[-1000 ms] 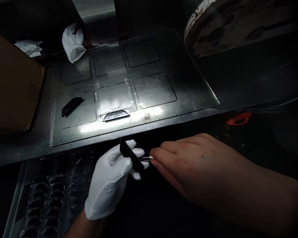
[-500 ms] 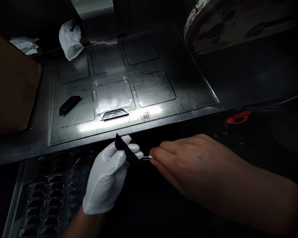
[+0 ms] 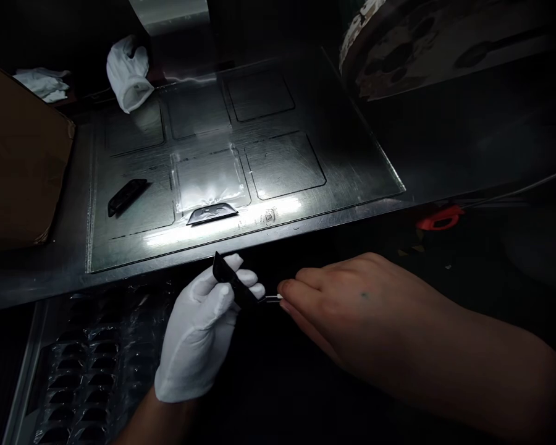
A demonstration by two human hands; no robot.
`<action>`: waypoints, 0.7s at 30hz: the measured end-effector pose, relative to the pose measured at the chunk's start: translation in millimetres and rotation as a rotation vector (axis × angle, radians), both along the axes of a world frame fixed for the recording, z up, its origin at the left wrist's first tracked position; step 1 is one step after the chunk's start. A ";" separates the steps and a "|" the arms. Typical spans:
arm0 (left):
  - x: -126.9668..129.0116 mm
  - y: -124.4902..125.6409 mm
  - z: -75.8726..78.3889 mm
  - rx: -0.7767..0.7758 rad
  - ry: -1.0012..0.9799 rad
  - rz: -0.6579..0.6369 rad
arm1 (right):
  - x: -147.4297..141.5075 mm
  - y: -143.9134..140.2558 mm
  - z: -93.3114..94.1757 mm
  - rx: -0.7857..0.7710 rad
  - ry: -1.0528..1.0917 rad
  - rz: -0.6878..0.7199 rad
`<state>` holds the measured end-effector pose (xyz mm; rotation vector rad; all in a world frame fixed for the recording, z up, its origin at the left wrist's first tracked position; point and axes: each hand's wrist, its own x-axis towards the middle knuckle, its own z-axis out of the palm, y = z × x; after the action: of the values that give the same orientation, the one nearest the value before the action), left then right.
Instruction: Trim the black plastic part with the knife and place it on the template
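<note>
A dim room (light glaring off one spot) holds a metal worktable (image 3: 352,167).

A metal plate (image 3: 343,167) lies beyond the hands; a cardboard box (image 3: 18,173) far left; a plastic blister tray (image 3: 88,371) lower left.

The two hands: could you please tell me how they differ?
The left hand wears a white glove; the right hand is bare. The left grips a black part; the right pinches a thin white-tipped stick against it. Both hover below the metal plate.
</note>
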<state>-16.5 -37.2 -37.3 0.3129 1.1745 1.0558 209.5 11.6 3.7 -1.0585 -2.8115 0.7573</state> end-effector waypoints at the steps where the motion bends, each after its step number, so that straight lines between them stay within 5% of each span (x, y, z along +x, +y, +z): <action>1: -0.1 -0.9 -0.6 0.004 0.007 0.003 | -0.5 -0.1 0.1 -0.001 -0.003 -0.004; 9: 4.0 -3.1 -3.3 0.074 0.015 0.048 | -3.7 -3.2 7.7 -0.064 0.067 -0.066; 13: 0.7 -2.3 -5.8 0.127 -0.082 0.054 | 8.6 17.5 7.9 0.101 0.146 -0.240; 21: -1.2 -4.8 -8.5 0.191 -0.254 0.062 | 45.4 99.3 -54.1 0.402 0.074 -0.608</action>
<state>-17.7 -42.0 -45.7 0.2829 0.8628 1.2264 255.0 111.0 -50.4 -1.6151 -2.2246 0.1568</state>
